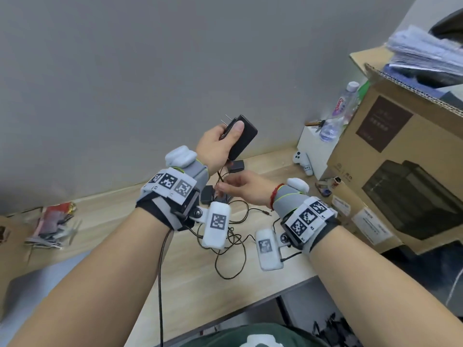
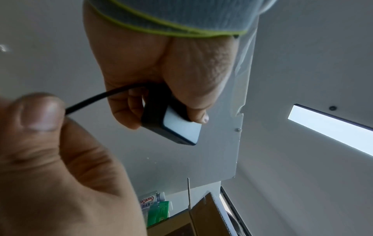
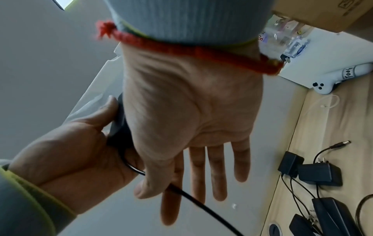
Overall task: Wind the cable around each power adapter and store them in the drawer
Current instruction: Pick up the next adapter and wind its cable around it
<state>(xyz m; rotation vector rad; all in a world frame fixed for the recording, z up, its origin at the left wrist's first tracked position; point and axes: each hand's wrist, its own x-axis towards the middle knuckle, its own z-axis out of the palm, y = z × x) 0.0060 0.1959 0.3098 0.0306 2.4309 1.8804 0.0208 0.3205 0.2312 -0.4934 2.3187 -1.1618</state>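
Observation:
My left hand (image 1: 225, 139) holds a black power adapter (image 1: 241, 136) up in front of the grey wall, prongs pointing up-left. In the left wrist view the fingers and thumb wrap round the adapter (image 2: 171, 126). Its thin black cable (image 2: 96, 97) runs down to my right hand (image 1: 223, 189), which pinches it between thumb and forefinger just below the left wrist. The other fingers of the right hand (image 3: 171, 188) stay straight. Several more black adapters (image 3: 318, 174) lie on the wooden desk (image 1: 175, 284) with their cables (image 1: 233, 236) tangled.
A large cardboard box (image 1: 400, 159) fills the right side of the desk. A water bottle (image 1: 343, 108), a white box (image 1: 313, 146) and a white bone-shaped toy (image 1: 304, 162) stand beside it. Loose packets (image 1: 52, 226) lie at far left.

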